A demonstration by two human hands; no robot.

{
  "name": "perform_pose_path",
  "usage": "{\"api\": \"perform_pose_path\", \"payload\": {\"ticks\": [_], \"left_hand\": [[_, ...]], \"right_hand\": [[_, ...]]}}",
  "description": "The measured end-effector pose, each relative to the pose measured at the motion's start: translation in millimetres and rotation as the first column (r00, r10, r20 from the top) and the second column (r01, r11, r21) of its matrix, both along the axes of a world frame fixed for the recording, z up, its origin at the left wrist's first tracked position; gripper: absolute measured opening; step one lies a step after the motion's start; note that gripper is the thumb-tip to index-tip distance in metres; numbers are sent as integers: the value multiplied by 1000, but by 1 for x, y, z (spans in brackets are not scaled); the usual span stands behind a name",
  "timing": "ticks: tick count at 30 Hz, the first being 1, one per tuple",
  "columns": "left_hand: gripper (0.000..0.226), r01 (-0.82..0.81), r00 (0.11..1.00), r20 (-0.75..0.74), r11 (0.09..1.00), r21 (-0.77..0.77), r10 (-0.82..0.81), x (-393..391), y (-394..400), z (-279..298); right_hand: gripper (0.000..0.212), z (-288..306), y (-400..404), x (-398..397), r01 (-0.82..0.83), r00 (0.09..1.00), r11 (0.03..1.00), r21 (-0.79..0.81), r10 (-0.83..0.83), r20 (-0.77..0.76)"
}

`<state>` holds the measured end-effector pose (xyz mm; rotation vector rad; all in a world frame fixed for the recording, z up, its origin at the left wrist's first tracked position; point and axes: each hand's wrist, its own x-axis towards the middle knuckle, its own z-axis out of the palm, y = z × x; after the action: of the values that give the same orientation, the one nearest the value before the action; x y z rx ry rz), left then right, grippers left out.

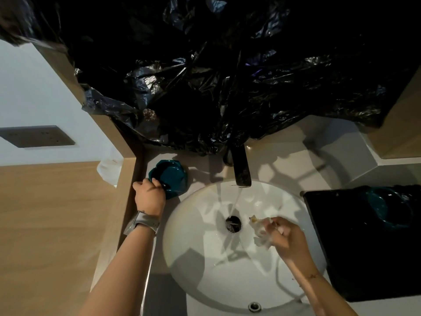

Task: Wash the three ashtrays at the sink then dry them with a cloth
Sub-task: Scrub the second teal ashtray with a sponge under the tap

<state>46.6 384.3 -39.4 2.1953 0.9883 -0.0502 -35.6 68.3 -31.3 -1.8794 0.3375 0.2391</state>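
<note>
A glossy teal ashtray sits tilted on the counter left of the white sink. Another teal ashtray rests on the dark tray right of it. A wet white cloth hangs crumpled over the basin.

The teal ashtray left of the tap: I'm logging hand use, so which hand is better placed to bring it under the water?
Left. The left hand already grips the teal ashtray at its rim, while the right hand is over the basin holding a crumpled cloth.
</note>
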Motion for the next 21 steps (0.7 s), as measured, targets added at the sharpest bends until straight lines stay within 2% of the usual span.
{"api": "perform_pose_path", "payload": {"ticks": [3, 6, 8, 9, 12, 14, 18, 21], "left_hand": [[44, -22, 999, 38, 999, 49, 20, -5, -9, 16], [43, -5, 977, 212, 995, 104, -17, -32, -33, 37], [35, 90, 938, 331, 994, 55, -103, -61, -64, 49], [30, 170, 927, 342, 985, -8, -157, -75, -85, 55], [24, 435, 870, 317, 889, -140, -376, -100, -153, 53], [32, 566, 806, 319, 806, -171, -499, -100, -195, 44], [20, 695, 719, 249, 678, -239, -649, -67, -273, 39], [19, 732, 678, 199, 622, -280, -708, -28, -330, 41]], "right_hand": [[25, 10, -7, 3, 46, 997, 998, -35, -44, 58], [30, 20, -28, 3, 172, 985, 973, 152, -170, -25], [25, 32, -46, 0, 235, 971, 930, 281, -210, -117], [21, 38, -55, -2, 269, 961, 887, 375, -221, -166], [28, 45, -85, -13, 301, 946, 788, 538, -176, -272], [29, 49, -105, -18, 348, 926, 737, 579, -173, -336], [31, 53, -148, -24, 336, 925, 705, 624, -121, -361], [36, 52, -180, -30, 263, 940, 699, 664, -32, -339]]}}
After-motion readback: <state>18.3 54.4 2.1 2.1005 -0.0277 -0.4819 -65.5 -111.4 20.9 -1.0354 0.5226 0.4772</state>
